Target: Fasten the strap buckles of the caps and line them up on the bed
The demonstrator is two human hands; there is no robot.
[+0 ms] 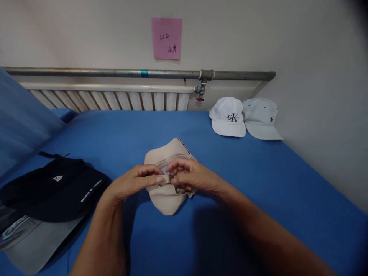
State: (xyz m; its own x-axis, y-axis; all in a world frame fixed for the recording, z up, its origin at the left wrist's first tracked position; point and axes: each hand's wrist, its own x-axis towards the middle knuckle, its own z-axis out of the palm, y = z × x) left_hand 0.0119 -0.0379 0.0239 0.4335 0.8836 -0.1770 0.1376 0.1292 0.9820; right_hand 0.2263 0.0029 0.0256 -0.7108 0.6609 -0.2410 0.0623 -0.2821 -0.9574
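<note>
A beige cap (168, 201) lies on the blue cloth with its back strap facing me. My left hand (140, 178) pinches the strap (166, 179) near its left end, thumb on top. From the other side, my right hand (192, 174) has its thumb and fingertips closed on the strap's right end, where a small dark buckle part partly shows. A round metal eyelet (160, 185) sits just below my left thumb. My fingers hide the rest of the fastening.
At the left lie a black cap (54, 191) and a grey cap (46, 237), overlapping. A white cap (228, 117) and a pale cap (261, 119) stand at the back right by the wall. Behind the blue surface (138, 126) are a radiator (115, 89), a pipe (109, 73) and a pink note (167, 38).
</note>
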